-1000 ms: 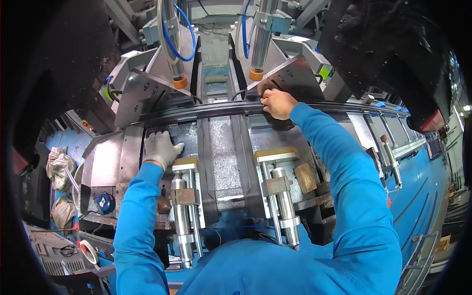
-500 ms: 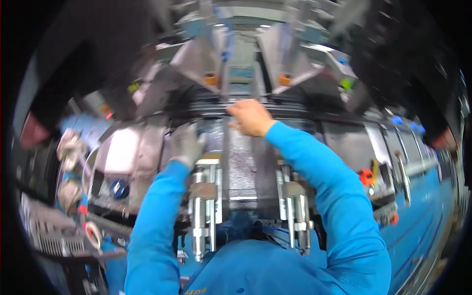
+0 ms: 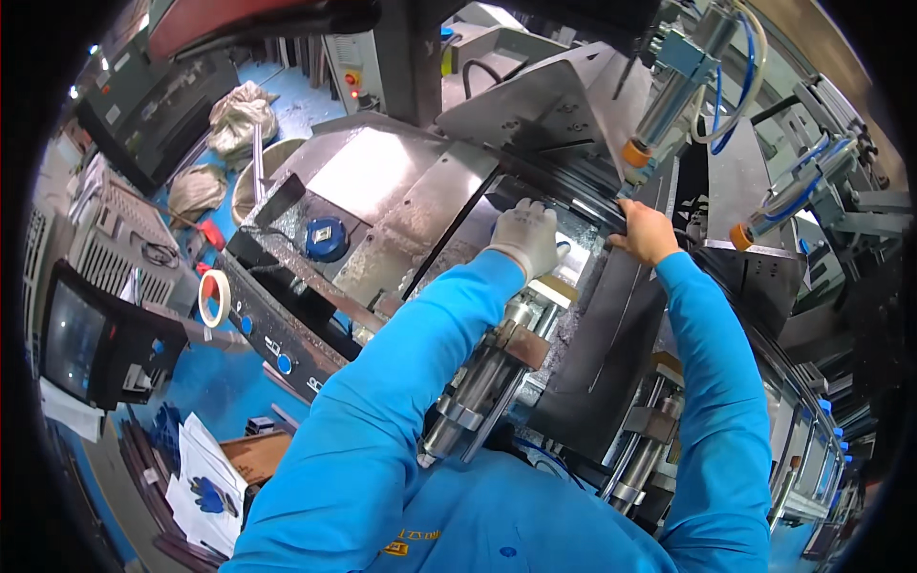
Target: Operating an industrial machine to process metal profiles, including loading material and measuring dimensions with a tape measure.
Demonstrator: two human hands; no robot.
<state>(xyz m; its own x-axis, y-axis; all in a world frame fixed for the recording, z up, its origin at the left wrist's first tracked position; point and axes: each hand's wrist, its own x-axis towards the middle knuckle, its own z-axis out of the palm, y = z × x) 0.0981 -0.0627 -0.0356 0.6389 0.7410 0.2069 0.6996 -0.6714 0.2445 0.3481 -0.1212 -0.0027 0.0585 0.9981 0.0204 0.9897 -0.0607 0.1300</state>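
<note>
Pale grey knit covers my left hand (image 3: 527, 239), which I have palm down over the metal bench (image 3: 420, 205); its fingers sit close together with the thumb out to the right, and from my feed I cannot tell whether they grip anything. My right hand (image 3: 651, 234) is bare, its fingers and thumb pinching the edge of a long dark profile (image 3: 564, 186). That profile lies just beyond the left fingertips, passes between the right thumb and fingers, and runs on to the right of them.

Just on the near side of the left fingers I see a tan pad (image 3: 556, 288) at the head of a steel cylinder (image 3: 478, 380). Nearer the body than the right fingers, a second cylinder (image 3: 645, 439) shows beside the right forearm. Beyond the left fingers stands an angled metal plate (image 3: 535, 110); beyond the right fingers, an orange tip (image 3: 636, 153) points down.

Well to the left of the left fingers sits a round blue device (image 3: 327, 239), then a white tape roll (image 3: 214, 298). Farther out are pale sacks (image 3: 244, 119) and a dark monitor (image 3: 81, 334).
</note>
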